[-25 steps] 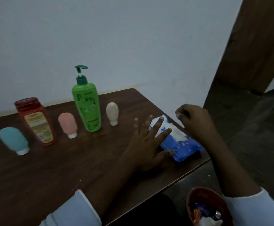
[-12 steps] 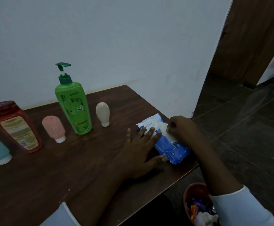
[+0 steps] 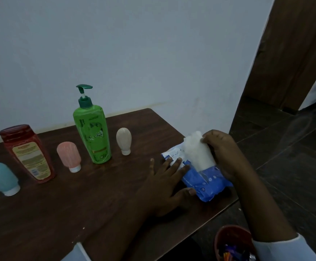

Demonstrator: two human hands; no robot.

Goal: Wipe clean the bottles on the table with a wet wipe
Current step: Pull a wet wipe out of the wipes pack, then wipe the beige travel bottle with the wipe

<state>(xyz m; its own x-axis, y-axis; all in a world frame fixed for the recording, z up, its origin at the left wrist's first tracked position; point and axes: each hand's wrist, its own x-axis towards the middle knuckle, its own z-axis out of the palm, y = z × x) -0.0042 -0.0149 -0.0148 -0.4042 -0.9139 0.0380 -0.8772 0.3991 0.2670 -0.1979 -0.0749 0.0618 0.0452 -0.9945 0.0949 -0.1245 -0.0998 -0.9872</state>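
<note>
Here right hand (image 3: 222, 147) pinches a white wet wipe (image 3: 197, 151), partly drawn up out of the blue wipes pack (image 3: 208, 182) at the table's (image 3: 78, 204) right edge. Left hand (image 3: 164, 183) lies flat, fingers spread, pressing the pack's near side, grasping nothing. Bottles stand in a row, well left of the pack: teal tube (image 3: 0, 178), red bottle (image 3: 26, 153), pink tube (image 3: 69, 156), green pump bottle (image 3: 91, 131), beige tube (image 3: 124, 140). Brown bowl (image 3: 226, 234) sits low right, off the table.
</note>
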